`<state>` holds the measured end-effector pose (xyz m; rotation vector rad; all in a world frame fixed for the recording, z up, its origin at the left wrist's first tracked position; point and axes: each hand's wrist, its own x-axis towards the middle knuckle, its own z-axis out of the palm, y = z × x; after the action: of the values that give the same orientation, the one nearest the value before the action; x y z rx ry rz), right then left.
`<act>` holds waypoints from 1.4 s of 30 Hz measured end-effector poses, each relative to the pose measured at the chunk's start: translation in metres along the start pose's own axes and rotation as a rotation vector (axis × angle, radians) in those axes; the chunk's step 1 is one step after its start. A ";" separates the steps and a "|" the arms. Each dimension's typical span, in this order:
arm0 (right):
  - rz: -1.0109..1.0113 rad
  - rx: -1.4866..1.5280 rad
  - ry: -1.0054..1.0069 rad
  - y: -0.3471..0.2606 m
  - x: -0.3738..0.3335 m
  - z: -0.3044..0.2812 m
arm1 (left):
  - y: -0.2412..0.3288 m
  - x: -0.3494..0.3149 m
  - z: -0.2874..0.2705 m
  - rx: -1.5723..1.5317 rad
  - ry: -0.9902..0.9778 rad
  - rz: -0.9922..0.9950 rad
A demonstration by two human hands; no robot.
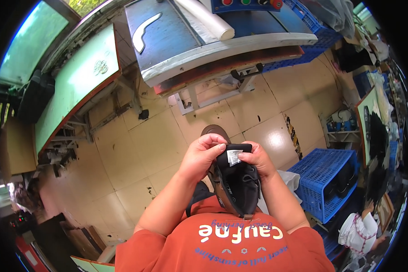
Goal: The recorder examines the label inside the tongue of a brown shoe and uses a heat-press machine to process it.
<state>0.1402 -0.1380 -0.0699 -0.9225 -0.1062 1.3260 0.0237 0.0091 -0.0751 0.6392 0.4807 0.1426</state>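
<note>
I hold a brown shoe [218, 187] with a black lining [240, 179] in front of my red shirt, its opening facing up and its heel toward me. My left hand [202, 153] pinches the left edge of the black tongue [238, 147] between thumb and fingers. On the tongue's other side, my right hand [257, 159] grips it, with the thumb beside a small white label [234, 157]. Beyond my left hand the brown rounded toe [215, 130] sticks out. The fingers behind the tongue are hidden.
A blue-topped worktable [167, 41] ahead bears a white curved piece [145, 31], a white roll [208, 18] and a control box [247, 3]. To the left stands a pale green table [84, 86]. A blue crate [324, 177] and another person [360, 229] are at right.
</note>
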 end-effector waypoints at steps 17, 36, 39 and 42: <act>0.000 -0.067 0.106 -0.001 -0.001 0.012 | 0.022 -0.010 0.002 0.357 -0.151 0.000; -0.002 -0.108 0.135 0.004 0.002 0.009 | 0.014 -0.014 0.005 0.252 -0.087 0.062; -0.004 -0.088 0.123 0.001 0.001 0.014 | 0.011 -0.013 0.004 0.283 -0.064 0.069; 0.011 -0.080 0.133 0.001 0.000 0.017 | 0.011 -0.015 0.007 0.293 -0.022 0.063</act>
<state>0.1300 -0.1293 -0.0594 -1.0780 -0.0519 1.2746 0.0139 0.0102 -0.0582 0.9425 0.4639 0.1258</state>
